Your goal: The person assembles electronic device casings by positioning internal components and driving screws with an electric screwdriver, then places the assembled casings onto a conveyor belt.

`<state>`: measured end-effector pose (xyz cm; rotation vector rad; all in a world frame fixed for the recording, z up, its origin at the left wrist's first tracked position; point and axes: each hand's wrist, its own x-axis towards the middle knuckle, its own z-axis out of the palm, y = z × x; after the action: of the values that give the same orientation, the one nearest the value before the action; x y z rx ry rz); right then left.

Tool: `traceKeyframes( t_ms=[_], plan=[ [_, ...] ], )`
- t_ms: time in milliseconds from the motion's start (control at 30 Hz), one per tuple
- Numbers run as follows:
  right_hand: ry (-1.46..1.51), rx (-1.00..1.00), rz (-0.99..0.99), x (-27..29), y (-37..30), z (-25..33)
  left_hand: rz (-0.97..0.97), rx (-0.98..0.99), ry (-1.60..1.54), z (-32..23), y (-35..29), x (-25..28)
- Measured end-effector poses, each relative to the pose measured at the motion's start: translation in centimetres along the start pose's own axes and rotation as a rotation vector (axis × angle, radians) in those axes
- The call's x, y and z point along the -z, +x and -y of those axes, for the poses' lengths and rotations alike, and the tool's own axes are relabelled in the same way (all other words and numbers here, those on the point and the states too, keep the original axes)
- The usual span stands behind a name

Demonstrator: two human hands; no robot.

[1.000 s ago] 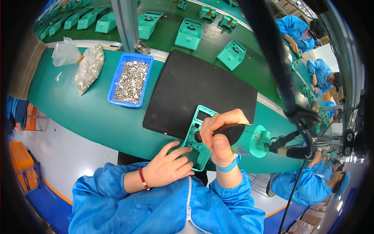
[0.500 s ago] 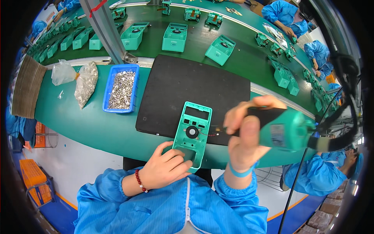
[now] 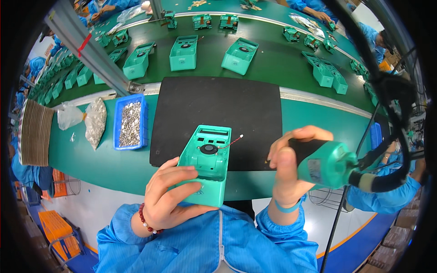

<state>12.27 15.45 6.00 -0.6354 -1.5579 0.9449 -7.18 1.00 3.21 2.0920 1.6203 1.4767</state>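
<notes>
My left hand [image 3: 170, 195] grips the lower left side of a green plastic housing [image 3: 217, 175], fingers bent over its near end. The housing is tilted, its far end over the black mat [image 3: 218, 107]. Inside it sits a round black speaker [image 3: 209, 149], and a thin red wire [image 3: 231, 142] with a white plug sticks out to the right. In my right hand [image 3: 291, 159] is a green and black electric screwdriver [image 3: 328, 166], held apart from the housing, on its right. The screwdriver's bit points left and is hard to make out.
A blue bin [image 3: 117, 136] of small metal parts and a clear bag [image 3: 95, 123] of parts stand left of the mat. Several similar housings [image 3: 184, 57] lie on the green conveyor [image 3: 268, 63] beyond. A metal post [image 3: 86, 50] rises at left; thick black cable [image 3: 387, 182] hangs at right.
My left hand has tipped the housing, lifting its near end so its end wall shows. The red wire now points up and right. My right hand still holds the screwdriver; the whole view has shifted.
</notes>
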Motion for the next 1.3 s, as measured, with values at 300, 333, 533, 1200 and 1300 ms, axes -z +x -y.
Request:
traceKeyframes(
  t_ms=[300,333,533,1200,1300],
  plan=[
    [0.028,-0.028,0.003,-0.3,-0.2,-0.4,-0.025,0.028,-0.072,0.2,0.5,-0.4],
    [0.04,-0.041,0.007,-0.3,-0.2,-0.4,-0.036,0.03,-0.08,0.2,0.6,-0.5],
    [0.048,-0.086,0.002,-0.4,-1.1,-0.7,-0.002,0.015,-0.102,0.3,0.2,-0.8],
    [-0.041,-0.009,-0.011,-0.3,1.2,-1.8,0.488,-0.094,0.29,0.0,-2.6,-0.3],
    [-0.055,-0.105,-0.184,0.4,2.5,-2.1,0.609,-0.119,0.233,1.0,-3.0,-0.5]
  ],
)
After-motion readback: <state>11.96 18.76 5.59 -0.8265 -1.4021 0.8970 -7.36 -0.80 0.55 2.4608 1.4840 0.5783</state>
